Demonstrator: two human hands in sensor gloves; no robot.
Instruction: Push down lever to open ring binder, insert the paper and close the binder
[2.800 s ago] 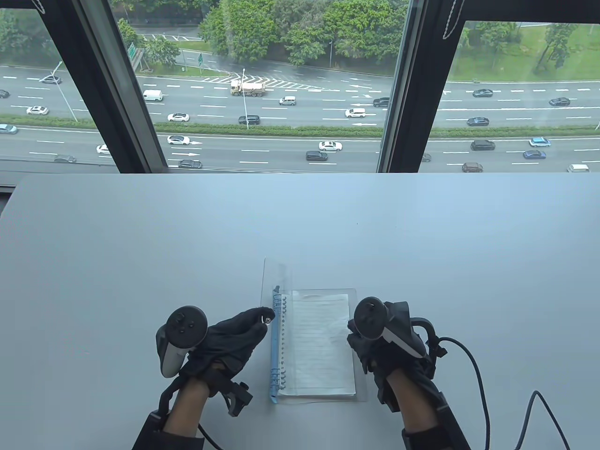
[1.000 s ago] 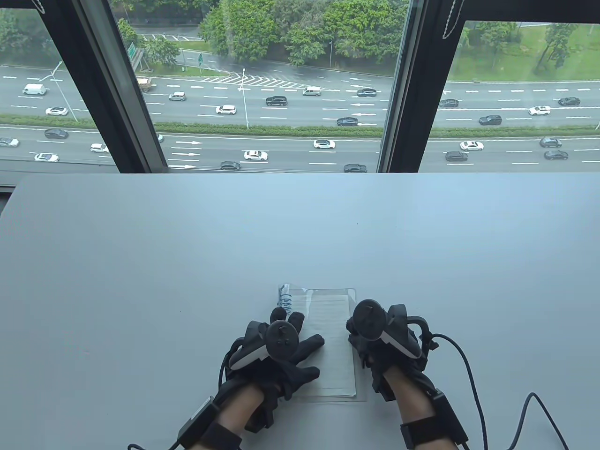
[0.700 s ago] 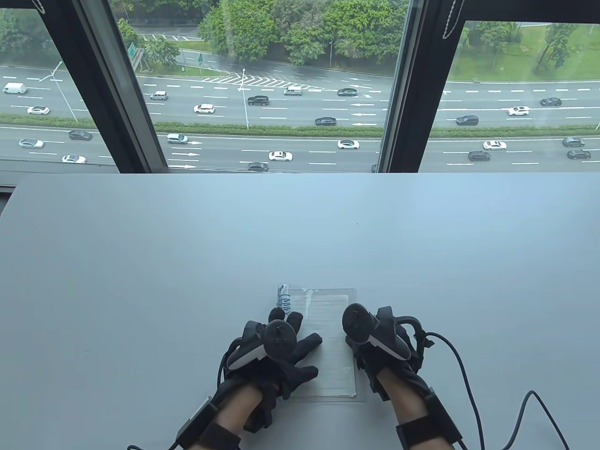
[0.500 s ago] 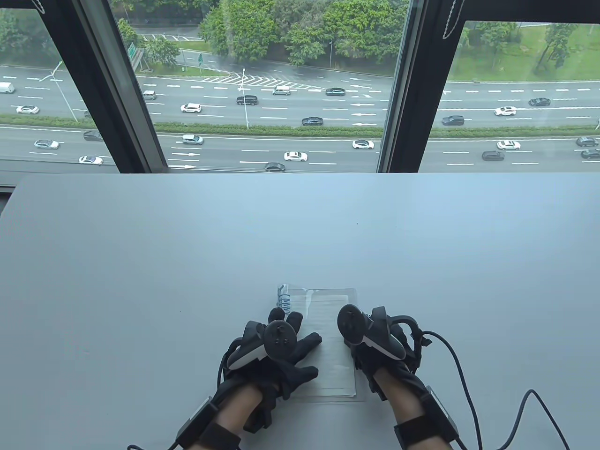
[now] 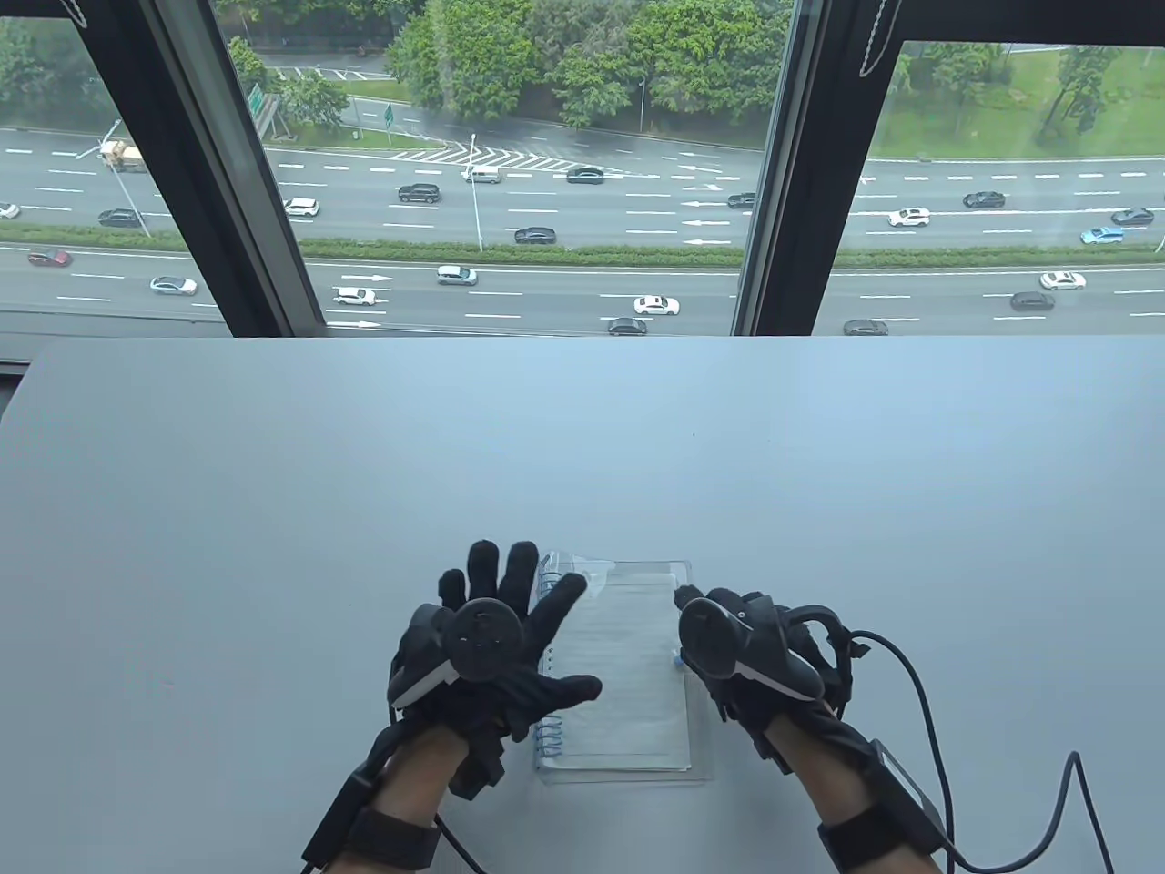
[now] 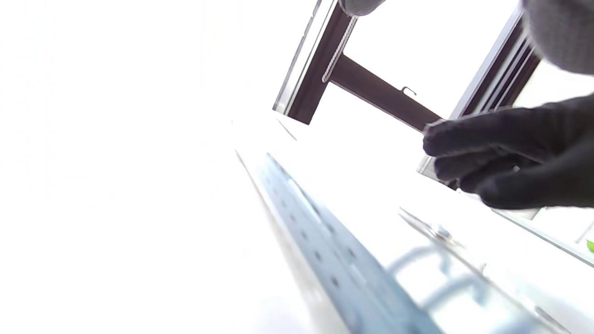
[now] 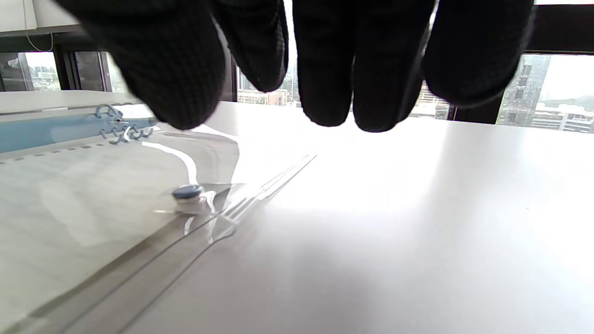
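The ring binder (image 5: 628, 692) lies flat near the table's front edge, its clear cover down over the lined paper. Blue rings (image 5: 550, 733) run along its left side. My left hand (image 5: 510, 601) hovers over the spine with fingers straight and spread, holding nothing. In the left wrist view its fingers (image 6: 501, 153) hang above the blue punched strip (image 6: 334, 264). My right hand (image 5: 719, 637) sits at the binder's right edge, beside a small blue snap (image 5: 678, 661). In the right wrist view the fingertips (image 7: 334, 93) hang loosely above the snap (image 7: 187, 191) and touch nothing.
The pale table (image 5: 273, 501) stretches far beyond the binder to a window with dark frames (image 5: 774, 164). A black cable (image 5: 919, 719) loops from my right wrist over the table's front right.
The cover, held up 2.8 s ago, came down under my flat left hand. That hand has now lifted off it and shifted left with fingers spread. My right hand moved slightly right.
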